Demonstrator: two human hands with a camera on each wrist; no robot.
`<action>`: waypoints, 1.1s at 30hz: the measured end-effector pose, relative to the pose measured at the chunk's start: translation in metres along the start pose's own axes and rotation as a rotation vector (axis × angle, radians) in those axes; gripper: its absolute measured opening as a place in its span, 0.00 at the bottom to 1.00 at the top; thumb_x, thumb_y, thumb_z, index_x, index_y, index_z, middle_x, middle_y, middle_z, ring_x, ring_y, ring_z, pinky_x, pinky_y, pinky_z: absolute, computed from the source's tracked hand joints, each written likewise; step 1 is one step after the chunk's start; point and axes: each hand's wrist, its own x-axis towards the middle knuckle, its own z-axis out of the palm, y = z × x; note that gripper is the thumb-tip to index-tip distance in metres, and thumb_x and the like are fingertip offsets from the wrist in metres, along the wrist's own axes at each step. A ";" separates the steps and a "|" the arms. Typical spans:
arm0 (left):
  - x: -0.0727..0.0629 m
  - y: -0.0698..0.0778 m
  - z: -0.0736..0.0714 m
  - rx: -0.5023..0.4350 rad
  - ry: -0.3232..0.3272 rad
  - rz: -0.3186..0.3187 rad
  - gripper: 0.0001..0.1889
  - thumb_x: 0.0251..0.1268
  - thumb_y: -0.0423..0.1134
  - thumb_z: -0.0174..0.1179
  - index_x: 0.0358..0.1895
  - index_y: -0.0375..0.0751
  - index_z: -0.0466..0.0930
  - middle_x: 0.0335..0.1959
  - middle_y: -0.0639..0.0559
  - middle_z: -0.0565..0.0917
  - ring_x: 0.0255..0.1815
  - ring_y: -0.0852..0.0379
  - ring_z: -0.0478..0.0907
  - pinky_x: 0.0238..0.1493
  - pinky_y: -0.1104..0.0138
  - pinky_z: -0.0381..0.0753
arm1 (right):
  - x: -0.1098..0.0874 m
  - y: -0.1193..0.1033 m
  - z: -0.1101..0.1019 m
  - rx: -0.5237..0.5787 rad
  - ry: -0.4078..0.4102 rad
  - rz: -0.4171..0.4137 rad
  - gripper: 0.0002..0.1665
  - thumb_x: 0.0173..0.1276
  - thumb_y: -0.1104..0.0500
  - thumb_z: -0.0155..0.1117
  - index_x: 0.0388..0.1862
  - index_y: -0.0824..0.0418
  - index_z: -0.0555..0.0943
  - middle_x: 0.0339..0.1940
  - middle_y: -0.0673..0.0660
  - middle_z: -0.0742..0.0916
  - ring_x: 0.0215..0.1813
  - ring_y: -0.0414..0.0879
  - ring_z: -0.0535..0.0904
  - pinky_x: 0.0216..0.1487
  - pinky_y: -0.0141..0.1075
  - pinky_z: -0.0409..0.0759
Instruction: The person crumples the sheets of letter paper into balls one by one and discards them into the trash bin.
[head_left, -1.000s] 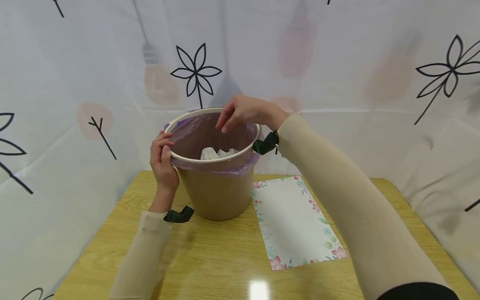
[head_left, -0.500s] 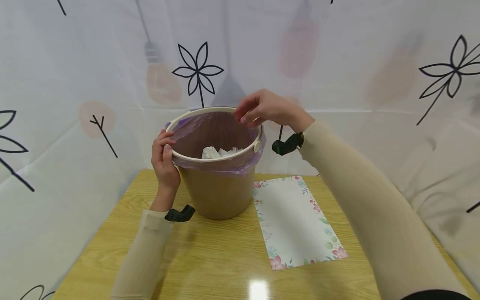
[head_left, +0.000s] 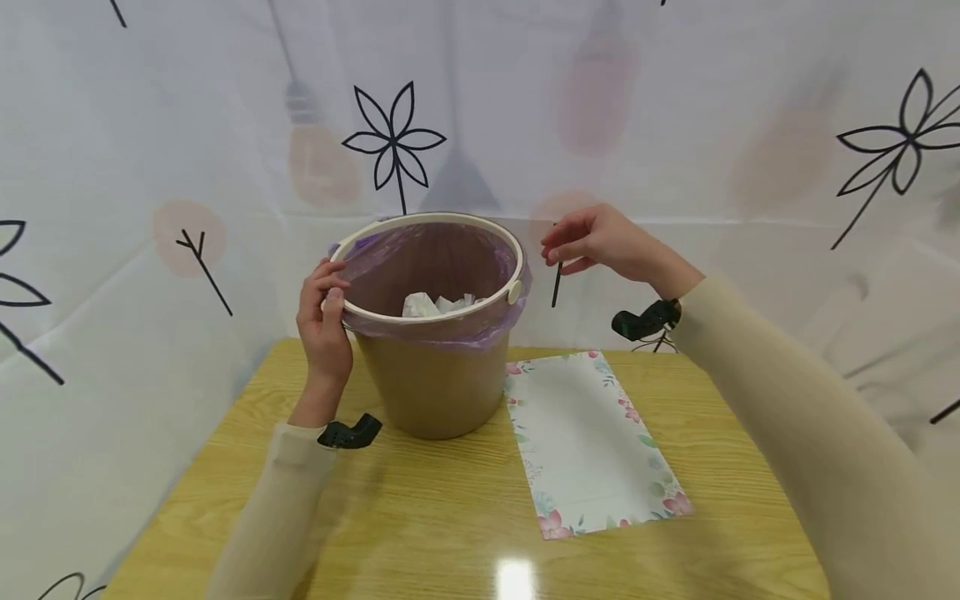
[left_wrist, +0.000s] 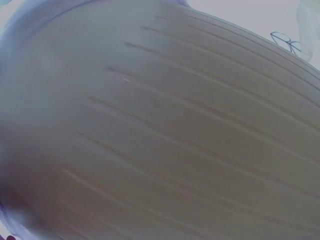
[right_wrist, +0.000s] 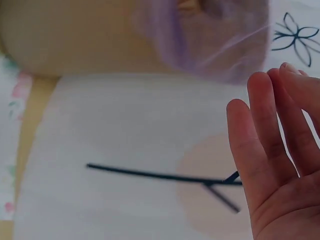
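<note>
A brown trash bin (head_left: 435, 392) with a cream rim stands on the table in the head view. A thin purple bag (head_left: 480, 333) lines it and folds over its rim. Crumpled white paper (head_left: 422, 306) lies inside. My left hand (head_left: 324, 325) grips the bin's left rim, fingertips over the edge. The left wrist view is filled by the ribbed bin wall (left_wrist: 175, 120); no fingers can be made out there. To the right of the bin, apart from it, my right hand (head_left: 600, 242) hangs in the air, fingers loosely bent and holding nothing. Its fingers (right_wrist: 262, 120) show relaxed in the right wrist view.
A white sheet with a floral border (head_left: 592, 450) lies on the wooden table (head_left: 420, 517), right of the bin. Behind the table hangs a white cloth (head_left: 675, 108) printed with flowers and stems.
My right hand has moved from over the bin's opening out past its right rim. The left hand and the bin have stayed in place.
</note>
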 end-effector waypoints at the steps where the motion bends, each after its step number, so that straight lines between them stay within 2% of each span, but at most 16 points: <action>1: 0.000 0.001 -0.001 -0.005 -0.007 -0.009 0.13 0.67 0.28 0.43 0.39 0.14 0.69 0.53 0.17 0.70 0.70 0.26 0.57 0.74 0.54 0.55 | -0.005 0.007 -0.002 -0.003 0.001 0.013 0.15 0.70 0.66 0.66 0.52 0.73 0.81 0.46 0.63 0.86 0.47 0.52 0.85 0.46 0.43 0.85; 6: 0.001 0.005 -0.002 -0.007 -0.015 -0.031 0.13 0.67 0.29 0.44 0.38 0.14 0.69 0.56 0.18 0.70 0.71 0.28 0.57 0.73 0.53 0.56 | -0.031 0.043 -0.005 0.017 0.006 0.078 0.15 0.71 0.64 0.65 0.52 0.73 0.81 0.46 0.63 0.86 0.49 0.53 0.84 0.50 0.44 0.83; 11: 0.001 0.008 -0.004 0.017 0.011 -0.062 0.13 0.68 0.28 0.46 0.40 0.13 0.69 0.59 0.21 0.72 0.73 0.37 0.61 0.73 0.55 0.59 | -0.054 0.076 -0.003 0.010 -0.006 0.134 0.17 0.72 0.62 0.64 0.53 0.73 0.80 0.47 0.62 0.86 0.50 0.53 0.84 0.52 0.43 0.82; 14: 0.001 0.011 -0.005 0.042 0.018 -0.079 0.13 0.69 0.28 0.47 0.44 0.14 0.69 0.62 0.24 0.72 0.74 0.44 0.61 0.68 0.60 0.63 | -0.069 0.095 0.001 -0.007 -0.011 0.176 0.17 0.72 0.61 0.64 0.52 0.73 0.80 0.46 0.61 0.86 0.48 0.49 0.84 0.53 0.43 0.82; 17: -0.001 0.012 -0.006 0.067 0.019 -0.095 0.13 0.72 0.27 0.48 0.48 0.15 0.69 0.65 0.28 0.71 0.74 0.46 0.62 0.62 0.64 0.68 | -0.084 0.113 0.005 -0.002 -0.010 0.209 0.17 0.71 0.60 0.65 0.52 0.72 0.80 0.46 0.61 0.86 0.47 0.48 0.84 0.54 0.44 0.81; 18: -0.002 0.012 -0.007 0.067 0.022 -0.102 0.12 0.73 0.26 0.47 0.49 0.15 0.68 0.65 0.29 0.71 0.71 0.45 0.65 0.61 0.66 0.69 | -0.089 0.119 0.007 0.001 -0.012 0.214 0.17 0.72 0.60 0.65 0.52 0.72 0.80 0.46 0.61 0.86 0.48 0.48 0.84 0.55 0.45 0.81; 22: -0.006 0.001 -0.016 0.017 0.076 -0.158 0.10 0.75 0.25 0.48 0.52 0.18 0.70 0.66 0.36 0.73 0.63 0.44 0.74 0.55 0.69 0.75 | -0.105 0.143 0.016 0.023 -0.018 0.216 0.16 0.71 0.61 0.64 0.52 0.72 0.81 0.46 0.63 0.86 0.48 0.50 0.84 0.55 0.44 0.81; 26: -0.011 -0.016 -0.032 -0.023 0.132 -0.220 0.10 0.75 0.26 0.51 0.53 0.26 0.75 0.64 0.40 0.75 0.67 0.48 0.71 0.56 0.69 0.74 | -0.122 0.169 0.027 0.011 -0.007 0.224 0.17 0.71 0.62 0.65 0.52 0.73 0.81 0.48 0.67 0.86 0.49 0.56 0.84 0.54 0.44 0.81; 29: -0.018 -0.024 -0.044 -0.035 0.130 -0.258 0.11 0.75 0.28 0.53 0.54 0.26 0.75 0.62 0.39 0.77 0.68 0.49 0.69 0.60 0.68 0.72 | -0.136 0.186 0.035 -0.054 0.017 0.248 0.16 0.71 0.62 0.65 0.52 0.71 0.82 0.50 0.66 0.86 0.52 0.59 0.82 0.54 0.42 0.81; 33: -0.028 -0.028 -0.056 0.019 0.092 -0.310 0.14 0.74 0.30 0.54 0.55 0.22 0.73 0.55 0.40 0.80 0.60 0.50 0.75 0.58 0.68 0.73 | -0.154 0.202 0.042 -0.155 0.059 0.263 0.14 0.69 0.64 0.65 0.53 0.66 0.84 0.54 0.64 0.85 0.59 0.60 0.78 0.54 0.43 0.80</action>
